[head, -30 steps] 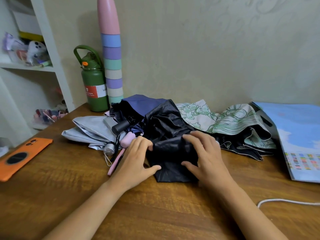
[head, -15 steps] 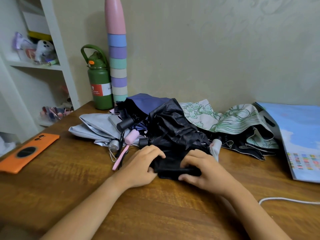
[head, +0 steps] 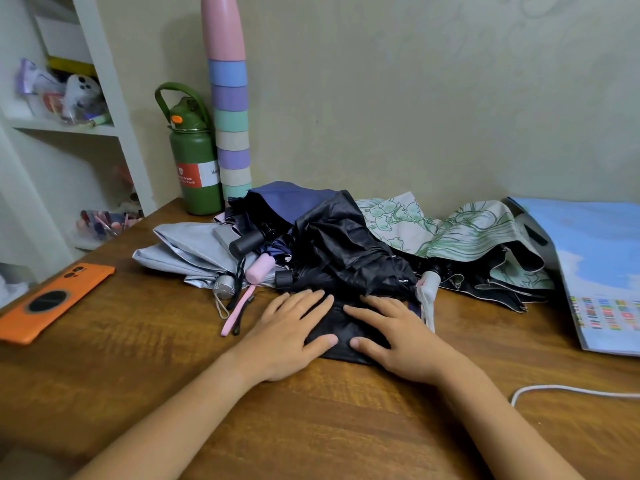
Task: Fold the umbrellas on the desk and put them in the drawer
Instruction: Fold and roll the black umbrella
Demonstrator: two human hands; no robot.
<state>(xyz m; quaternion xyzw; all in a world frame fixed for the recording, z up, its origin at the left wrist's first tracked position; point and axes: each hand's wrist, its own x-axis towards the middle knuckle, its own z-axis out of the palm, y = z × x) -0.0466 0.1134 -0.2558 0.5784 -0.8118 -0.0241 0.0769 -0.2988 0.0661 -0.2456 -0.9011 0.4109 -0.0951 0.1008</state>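
Left hand (head: 289,332): flat, fingers spread and straight, pressing the left part of the black umbrella's cloth onto the counter.
Right hand (head: 391,332): flat likewise, fingers straight, pressing the cloth's right part.
Black umbrella (head: 346,258): crumpled canopy heaped mid-counter, its near flap under both palms.
Other umbrellas: grey umbrella (head: 187,247) to the left, floral umbrella (head: 460,233) to the right, toward the back edge.
Counter (head: 138,358): orange phone (head: 52,301) near the left edge; green bottle (head: 195,168) at the back.
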